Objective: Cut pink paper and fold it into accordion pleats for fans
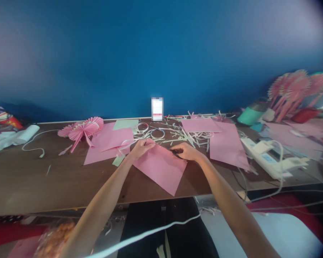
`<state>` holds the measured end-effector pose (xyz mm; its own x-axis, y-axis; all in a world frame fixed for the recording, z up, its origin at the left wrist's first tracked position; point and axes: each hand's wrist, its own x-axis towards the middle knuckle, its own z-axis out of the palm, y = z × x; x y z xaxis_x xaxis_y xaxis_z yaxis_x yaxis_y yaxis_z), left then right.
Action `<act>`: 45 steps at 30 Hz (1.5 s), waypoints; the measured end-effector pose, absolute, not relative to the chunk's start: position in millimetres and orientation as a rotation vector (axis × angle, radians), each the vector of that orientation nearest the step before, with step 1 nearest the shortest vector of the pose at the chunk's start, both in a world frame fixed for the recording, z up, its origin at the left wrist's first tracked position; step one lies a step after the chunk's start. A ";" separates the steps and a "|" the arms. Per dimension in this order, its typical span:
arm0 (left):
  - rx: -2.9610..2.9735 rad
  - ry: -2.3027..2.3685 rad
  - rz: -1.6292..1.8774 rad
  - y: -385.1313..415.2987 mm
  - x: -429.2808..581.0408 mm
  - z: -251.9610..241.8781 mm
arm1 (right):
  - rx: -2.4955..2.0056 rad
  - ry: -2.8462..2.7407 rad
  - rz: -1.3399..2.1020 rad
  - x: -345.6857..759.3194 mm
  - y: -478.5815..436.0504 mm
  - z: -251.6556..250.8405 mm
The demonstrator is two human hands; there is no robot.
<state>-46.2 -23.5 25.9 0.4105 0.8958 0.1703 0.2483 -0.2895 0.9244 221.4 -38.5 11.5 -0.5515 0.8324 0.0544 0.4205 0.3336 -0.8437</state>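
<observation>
My left hand [144, 146] pinches the upper left edge of a pink sheet of paper [161, 168], which hangs at an angle over the front of the table. Held in my right hand [187, 151] is a pair of scissors [176, 154] with dark handles, its blades pointing left along the paper's top edge. How far the blades are parted cannot be made out. Just beyond my hands lie a roll of tape [157, 134] and a heap of thin pale paper strips [195, 138].
Pink sheets [227, 145] lie right, and more pink paper [113, 139] left beside folded pink paper fans [83, 130]. A white power strip [266, 157] with cables sits at right. A lit phone [157, 109] leans on the blue wall. More fans [296, 86] stand far right.
</observation>
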 end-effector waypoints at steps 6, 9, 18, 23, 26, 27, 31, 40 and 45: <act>1.788 0.988 0.897 -23.8 -44.8 27.5 | -1.082 -2.142 1.084 218.6 -42.8 16.6; 1.775 0.992 0.898 -23.2 -45.0 26.8 | -1.065 -2.140 1.100 217.9 -43.3 17.8; 1.746 1.056 0.922 -23.9 -45.7 25.0 | -1.130 -2.101 1.051 218.0 -38.5 10.0; 1.790 1.012 0.897 -20.9 -45.5 23.6 | -1.128 -2.131 1.037 220.3 -36.6 6.9; 1.794 0.997 0.898 -20.2 -45.5 23.5 | -1.112 -2.119 1.046 219.8 -37.3 8.9; 1.797 1.000 0.897 -20.2 -45.5 23.5 | -1.101 -2.099 1.047 219.0 -38.0 10.0; 1.827 1.033 0.852 -20.6 -45.8 22.8 | -1.086 -1.985 1.070 212.1 -41.1 13.3; 1.926 1.008 0.627 -24.3 -37.8 17.0 | -0.958 -1.673 1.108 187.6 -42.3 8.8; 2.013 1.012 0.586 -28.9 -29.4 19.1 | -0.946 -1.698 1.166 179.0 -42.9 1.5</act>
